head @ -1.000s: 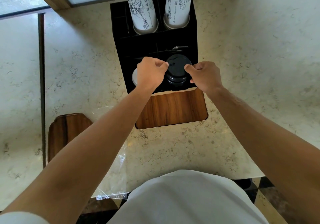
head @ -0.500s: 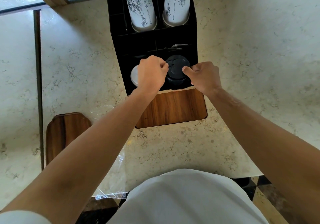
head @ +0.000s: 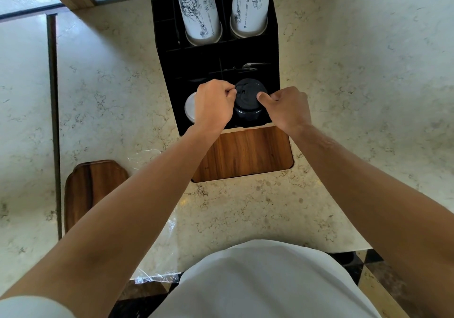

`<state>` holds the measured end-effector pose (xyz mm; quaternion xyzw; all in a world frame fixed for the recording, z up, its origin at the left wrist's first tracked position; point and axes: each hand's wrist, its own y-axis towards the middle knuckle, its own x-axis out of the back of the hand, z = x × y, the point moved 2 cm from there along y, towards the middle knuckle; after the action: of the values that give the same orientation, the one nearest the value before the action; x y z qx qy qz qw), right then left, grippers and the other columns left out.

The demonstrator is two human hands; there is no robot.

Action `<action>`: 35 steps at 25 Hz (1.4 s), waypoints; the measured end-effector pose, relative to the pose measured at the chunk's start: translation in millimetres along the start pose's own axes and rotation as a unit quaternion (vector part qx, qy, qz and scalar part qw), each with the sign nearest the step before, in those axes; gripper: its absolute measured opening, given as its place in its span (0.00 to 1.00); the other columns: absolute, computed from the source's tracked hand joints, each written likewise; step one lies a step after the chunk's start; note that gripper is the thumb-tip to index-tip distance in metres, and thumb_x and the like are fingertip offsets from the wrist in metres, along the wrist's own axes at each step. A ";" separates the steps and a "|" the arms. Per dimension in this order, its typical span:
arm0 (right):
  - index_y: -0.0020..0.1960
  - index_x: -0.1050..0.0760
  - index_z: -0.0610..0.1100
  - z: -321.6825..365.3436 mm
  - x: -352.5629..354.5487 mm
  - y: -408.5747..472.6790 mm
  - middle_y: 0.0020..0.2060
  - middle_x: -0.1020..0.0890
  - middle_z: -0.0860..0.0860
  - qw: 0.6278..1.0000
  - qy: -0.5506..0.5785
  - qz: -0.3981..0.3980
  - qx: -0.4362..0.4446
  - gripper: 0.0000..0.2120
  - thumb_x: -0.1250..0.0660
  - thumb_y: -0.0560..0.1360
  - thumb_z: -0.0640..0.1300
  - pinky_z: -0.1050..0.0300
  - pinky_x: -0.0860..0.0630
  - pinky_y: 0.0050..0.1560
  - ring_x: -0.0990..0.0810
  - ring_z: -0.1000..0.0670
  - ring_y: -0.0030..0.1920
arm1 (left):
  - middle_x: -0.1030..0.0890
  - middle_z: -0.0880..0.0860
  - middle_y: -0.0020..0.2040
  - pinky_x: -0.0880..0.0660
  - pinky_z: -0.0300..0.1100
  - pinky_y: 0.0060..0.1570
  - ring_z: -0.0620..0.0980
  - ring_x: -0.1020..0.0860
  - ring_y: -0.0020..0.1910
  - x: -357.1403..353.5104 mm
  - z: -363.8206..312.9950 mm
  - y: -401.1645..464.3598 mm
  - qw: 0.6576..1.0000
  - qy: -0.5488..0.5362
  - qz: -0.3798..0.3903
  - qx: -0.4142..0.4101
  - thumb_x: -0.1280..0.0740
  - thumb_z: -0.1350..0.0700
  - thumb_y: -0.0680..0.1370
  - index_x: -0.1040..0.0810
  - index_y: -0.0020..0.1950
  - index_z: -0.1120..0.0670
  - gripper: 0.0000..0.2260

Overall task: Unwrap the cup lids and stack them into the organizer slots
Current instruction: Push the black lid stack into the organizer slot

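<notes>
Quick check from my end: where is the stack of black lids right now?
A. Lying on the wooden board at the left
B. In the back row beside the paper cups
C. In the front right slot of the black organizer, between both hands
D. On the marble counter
C: the black lids stand in the organizer's front right slot, with the left hand and right hand pinching at their top.

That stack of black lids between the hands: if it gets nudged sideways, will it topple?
Probably not far: the black lids sit in a slot of the black organizer, whose walls should catch them. They look thin and nested, so likely light. The left hand and right hand flank them.
</notes>
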<state>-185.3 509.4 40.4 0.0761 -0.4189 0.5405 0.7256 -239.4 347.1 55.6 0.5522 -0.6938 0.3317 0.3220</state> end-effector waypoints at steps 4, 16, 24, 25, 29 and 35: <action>0.27 0.32 0.45 1.0 0.8 0.0 0.26 0.25 0.47 1.000 0.007 -0.001 0.000 0.28 0.35 0.81 0.57 0.57 0.27 0.38 0.30 0.53 0.24 | 0.13 0.50 0.49 0.32 0.25 0.41 0.46 0.17 0.48 0.6 1.6 0.9 1.000 -0.012 -0.007 -0.001 0.33 0.56 0.82 0.14 0.58 0.55 0.09; 0.58 0.19 0.47 2.2 14.5 -27.9 0.52 0.15 0.51 0.999 -0.011 -0.013 0.042 0.16 0.39 0.83 0.56 0.54 0.22 0.58 0.16 0.51 0.50 | 0.18 0.51 0.62 0.29 0.38 0.55 0.49 0.21 0.60 15.3 5.0 -25.1 0.999 -0.005 -0.020 0.025 0.37 0.51 0.84 0.22 0.69 0.54 0.16; 0.82 0.42 0.45 3.0 8.4 -75.2 0.82 0.39 0.46 0.987 -0.087 0.024 0.136 0.33 0.36 0.82 0.54 0.45 0.39 0.80 0.40 0.44 0.81 | 0.30 0.55 0.75 0.29 0.51 0.69 0.56 0.31 0.72 23.5 23.2 -73.8 0.999 -0.002 0.043 0.016 0.35 0.48 0.82 0.34 0.78 0.53 0.25; 0.82 0.43 0.45 1.9 5.4 -81.2 0.83 0.42 0.46 0.985 -0.096 0.032 0.136 0.33 0.36 0.82 0.55 0.45 0.42 0.81 0.44 0.44 0.82 | 0.30 0.55 0.75 0.29 0.50 0.68 0.56 0.30 0.71 25.5 25.8 -82.3 0.999 0.000 0.040 0.014 0.35 0.49 0.82 0.34 0.78 0.54 0.25; 0.83 0.45 0.45 3.1 -6.5 -102.2 0.84 0.48 0.47 0.978 -0.133 0.056 0.151 0.33 0.38 0.83 0.55 0.44 0.45 0.82 0.51 0.45 0.84 | 0.28 0.56 0.73 0.28 0.51 0.65 0.58 0.28 0.69 34.2 39.9 -110.1 0.999 0.015 0.027 0.016 0.35 0.49 0.82 0.33 0.77 0.55 0.25; 0.82 0.42 0.44 13.7 -30.5 -126.1 0.83 0.44 0.46 0.967 -0.146 0.091 0.187 0.32 0.38 0.83 0.54 0.45 0.44 0.81 0.47 0.45 0.83 | 0.30 0.56 0.75 0.32 0.51 0.69 0.57 0.30 0.72 50.4 65.7 -145.2 0.998 0.007 0.014 0.055 0.37 0.51 0.82 0.33 0.78 0.55 0.24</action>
<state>-87.5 428.8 71.3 0.2504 -0.4164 0.6561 0.5775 -111.6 240.9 74.2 0.5568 -0.6802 0.3774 0.2913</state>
